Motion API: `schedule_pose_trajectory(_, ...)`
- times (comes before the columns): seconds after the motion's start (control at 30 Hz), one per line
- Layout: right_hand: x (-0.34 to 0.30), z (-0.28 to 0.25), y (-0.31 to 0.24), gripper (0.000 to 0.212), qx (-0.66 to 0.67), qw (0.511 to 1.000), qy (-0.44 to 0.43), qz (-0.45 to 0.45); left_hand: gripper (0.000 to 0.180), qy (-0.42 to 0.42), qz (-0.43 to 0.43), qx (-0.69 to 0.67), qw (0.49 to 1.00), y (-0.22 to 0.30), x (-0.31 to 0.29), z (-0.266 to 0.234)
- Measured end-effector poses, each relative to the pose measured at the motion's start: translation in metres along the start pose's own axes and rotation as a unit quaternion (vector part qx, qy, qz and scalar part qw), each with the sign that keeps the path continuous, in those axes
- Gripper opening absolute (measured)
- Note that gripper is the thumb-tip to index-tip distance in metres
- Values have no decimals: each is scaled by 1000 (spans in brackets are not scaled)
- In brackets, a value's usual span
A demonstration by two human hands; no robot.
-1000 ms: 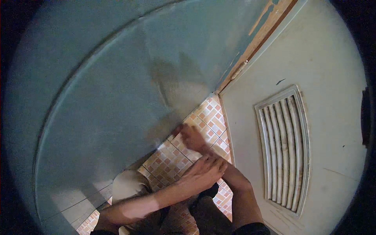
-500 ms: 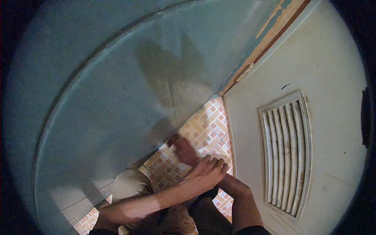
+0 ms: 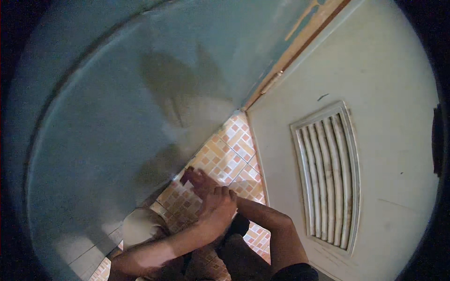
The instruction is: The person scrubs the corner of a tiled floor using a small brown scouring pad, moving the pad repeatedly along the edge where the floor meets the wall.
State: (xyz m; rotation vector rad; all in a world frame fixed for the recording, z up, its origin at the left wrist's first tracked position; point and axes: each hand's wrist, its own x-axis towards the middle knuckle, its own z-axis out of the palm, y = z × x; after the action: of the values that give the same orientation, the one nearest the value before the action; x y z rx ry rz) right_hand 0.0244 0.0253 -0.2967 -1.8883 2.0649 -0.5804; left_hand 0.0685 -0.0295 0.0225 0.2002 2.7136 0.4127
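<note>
My left hand (image 3: 218, 204) reaches in from the lower left and lies across my right wrist, its fingers curled over it. My right arm (image 3: 265, 214) comes from the lower right and passes beneath the left hand. Beyond that grip my right hand (image 3: 200, 181) shows in shadow, somewhat blurred, its fingers stretched toward the blue-green wall (image 3: 108, 122). No object is visible in it. Both hands are above the patterned tile floor (image 3: 225, 152).
A pale door (image 3: 276, 154) with a slatted vent (image 3: 326, 180) stands at the right, beside a worn wooden frame (image 3: 293, 54) with a hinge (image 3: 272, 83). A cream rounded thing (image 3: 142, 226) lies at the lower left. Dark clothing (image 3: 243, 257) shows below my arms.
The view has shifted, so wall, door and vent sit farther left. My left hand has slid from nearer the right forearm toward the right wrist, and the right hand shows more sharply.
</note>
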Motion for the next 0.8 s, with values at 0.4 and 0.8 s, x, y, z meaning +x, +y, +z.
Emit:
schedule_pose_trajectory(0.4, 20, -77, 5, 51, 91, 964, 117, 222, 43, 71, 31, 38, 996, -6, 3, 47)
schedule_pose_trajectory(0.8, -1, -39, 7, 57, -15, 1000, -12, 15, 37, 267, 71, -226, 934, -54, 3, -87)
